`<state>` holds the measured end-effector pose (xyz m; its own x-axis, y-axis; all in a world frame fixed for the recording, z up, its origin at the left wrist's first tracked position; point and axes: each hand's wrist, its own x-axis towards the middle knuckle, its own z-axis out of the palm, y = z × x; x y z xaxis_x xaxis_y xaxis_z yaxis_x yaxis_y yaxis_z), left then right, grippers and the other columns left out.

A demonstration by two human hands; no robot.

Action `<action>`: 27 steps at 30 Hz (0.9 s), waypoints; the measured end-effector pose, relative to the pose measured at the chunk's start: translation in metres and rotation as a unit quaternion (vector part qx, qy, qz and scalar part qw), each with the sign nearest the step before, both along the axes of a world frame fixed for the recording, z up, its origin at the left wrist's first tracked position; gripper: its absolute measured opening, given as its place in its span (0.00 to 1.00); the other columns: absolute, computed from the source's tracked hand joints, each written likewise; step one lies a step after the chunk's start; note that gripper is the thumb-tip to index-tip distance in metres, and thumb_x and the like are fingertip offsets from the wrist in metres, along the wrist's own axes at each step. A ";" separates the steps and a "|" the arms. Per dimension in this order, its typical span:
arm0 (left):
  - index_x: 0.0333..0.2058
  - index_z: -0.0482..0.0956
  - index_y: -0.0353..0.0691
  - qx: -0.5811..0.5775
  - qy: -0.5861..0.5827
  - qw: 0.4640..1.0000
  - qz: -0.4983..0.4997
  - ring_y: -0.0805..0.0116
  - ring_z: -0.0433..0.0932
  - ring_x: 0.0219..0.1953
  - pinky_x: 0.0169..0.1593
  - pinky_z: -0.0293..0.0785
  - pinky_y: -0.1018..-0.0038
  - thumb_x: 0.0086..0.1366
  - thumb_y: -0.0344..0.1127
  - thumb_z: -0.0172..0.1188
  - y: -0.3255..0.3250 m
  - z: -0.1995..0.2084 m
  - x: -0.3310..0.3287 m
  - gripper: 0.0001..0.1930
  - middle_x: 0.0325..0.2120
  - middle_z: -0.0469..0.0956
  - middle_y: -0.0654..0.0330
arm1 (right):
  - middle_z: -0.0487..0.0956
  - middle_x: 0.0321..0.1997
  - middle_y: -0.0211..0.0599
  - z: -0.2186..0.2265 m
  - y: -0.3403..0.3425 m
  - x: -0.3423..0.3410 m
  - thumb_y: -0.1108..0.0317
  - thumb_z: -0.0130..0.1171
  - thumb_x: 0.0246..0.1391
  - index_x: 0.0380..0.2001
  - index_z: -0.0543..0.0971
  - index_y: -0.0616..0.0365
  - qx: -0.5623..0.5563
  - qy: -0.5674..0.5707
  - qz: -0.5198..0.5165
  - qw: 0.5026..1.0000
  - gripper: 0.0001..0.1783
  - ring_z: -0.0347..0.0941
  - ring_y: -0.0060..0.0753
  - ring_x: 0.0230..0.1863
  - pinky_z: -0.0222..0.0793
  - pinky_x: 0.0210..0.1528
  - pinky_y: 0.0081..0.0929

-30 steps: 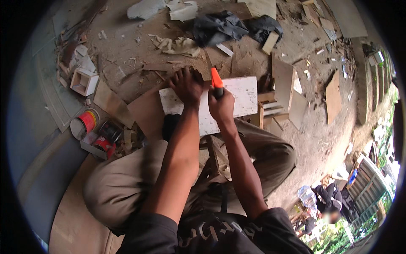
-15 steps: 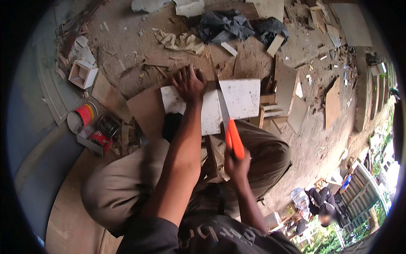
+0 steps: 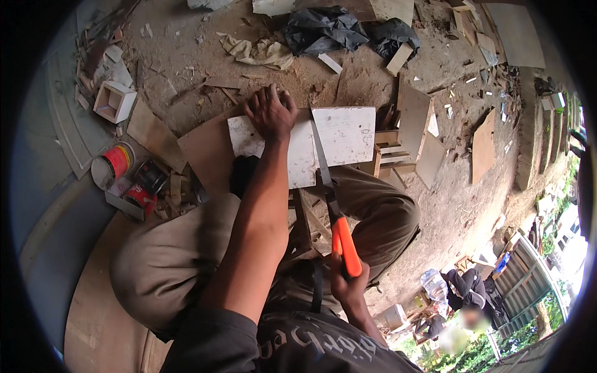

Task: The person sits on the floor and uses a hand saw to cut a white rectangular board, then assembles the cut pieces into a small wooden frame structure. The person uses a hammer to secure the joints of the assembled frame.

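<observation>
A white-faced wooden board (image 3: 342,133) with scuffs and small holes lies across my lap area, a deep cut running through it from the far edge. My left hand (image 3: 272,115) presses on its far left part, fingers curled at the far edge. In the cut sits the blade of a handsaw (image 3: 323,163), whose orange handle (image 3: 346,247) is gripped by my right hand (image 3: 349,283). Beneath the white board, a brown board (image 3: 202,149) shows on the left. A dark object (image 3: 242,174) beside my left forearm is partly hidden.
Paint cans (image 3: 117,160) stand at the left near a small open wooden box (image 3: 115,101). Black plastic sheeting (image 3: 326,30) and a beige cloth (image 3: 258,51) lie on the far ground. Wood panels (image 3: 415,118) lean at right. Another person (image 3: 466,289) is farther off, lower right.
My right hand has drawn the saw back toward me, so more of the blade shows on the near side of the board. My left hand stays on the board.
</observation>
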<state>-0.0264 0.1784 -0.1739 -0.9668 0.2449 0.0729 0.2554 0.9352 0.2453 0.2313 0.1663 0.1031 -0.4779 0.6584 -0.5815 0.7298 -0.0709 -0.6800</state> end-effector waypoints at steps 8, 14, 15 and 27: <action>0.44 0.79 0.46 0.037 0.062 0.997 0.006 0.57 0.75 0.49 0.63 0.58 0.52 0.61 0.47 0.51 0.008 -0.005 -0.002 0.17 0.40 0.79 0.55 | 0.73 0.17 0.45 -0.133 0.074 -0.140 0.71 0.58 0.54 0.26 0.76 0.67 0.012 0.005 -0.003 1.000 0.09 0.66 0.21 0.22 0.67 0.27 0.33; 0.44 0.79 0.45 0.012 0.054 0.998 0.012 0.57 0.75 0.49 0.62 0.58 0.51 0.61 0.48 0.52 -0.001 -0.015 -0.007 0.18 0.40 0.79 0.56 | 0.74 0.19 0.35 -0.084 0.025 -0.070 0.73 0.59 0.55 0.31 0.77 0.66 0.040 0.056 0.019 0.997 0.06 0.69 0.15 0.28 0.68 0.30 0.26; 0.44 0.79 0.46 0.008 0.054 0.998 0.016 0.57 0.75 0.49 0.62 0.58 0.51 0.61 0.48 0.52 -0.005 -0.012 -0.004 0.18 0.40 0.79 0.56 | 0.75 0.21 0.31 -0.050 0.018 -0.046 0.72 0.60 0.57 0.32 0.78 0.67 -0.005 -0.017 0.027 0.999 0.07 0.70 0.14 0.29 0.68 0.31 0.24; 0.46 0.79 0.45 0.045 0.026 0.999 0.013 0.57 0.74 0.52 0.64 0.57 0.50 0.62 0.49 0.51 0.009 -0.005 -0.001 0.20 0.43 0.79 0.56 | 0.73 0.16 0.42 -0.151 0.057 -0.112 0.68 0.58 0.59 0.25 0.76 0.68 0.078 0.043 0.017 0.996 0.13 0.65 0.17 0.24 0.68 0.27 0.31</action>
<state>-0.0273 0.1873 -0.1788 -0.9671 0.2102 0.1433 0.2459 0.9166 0.3152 0.1190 0.2233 -0.0477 -0.5455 0.7201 -0.4287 0.6680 0.0647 -0.7413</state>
